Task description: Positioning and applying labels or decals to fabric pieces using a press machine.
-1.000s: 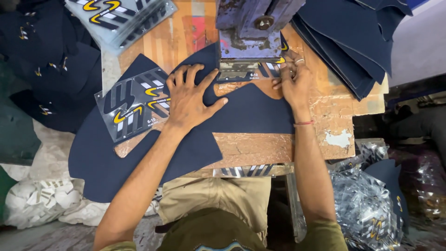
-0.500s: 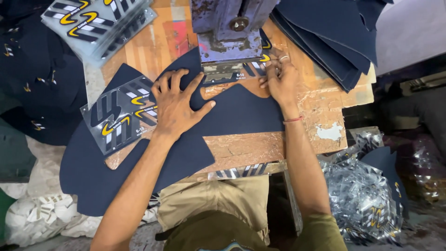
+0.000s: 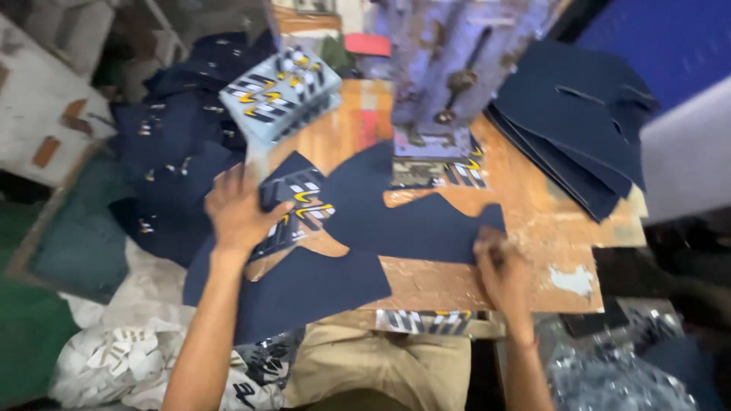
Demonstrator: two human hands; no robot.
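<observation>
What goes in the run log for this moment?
left hand: on printed sheet | right hand: at navy fabric piece edge | press: behind

The tabletop is seen to be bare wood, rough and scuffed, with pale worn patches towards its near right corner. On it a dark navy cloth piece, matt and soft-looking, is spread, and on the tabletop's far right corner a stack of the same matt navy cloth is piled. At the tabletop's far edge a press of dull, worn painted metal is stood, while at its left edge a glossy printed sheet with yellow and white stripes is touched by the left hand.
</observation>
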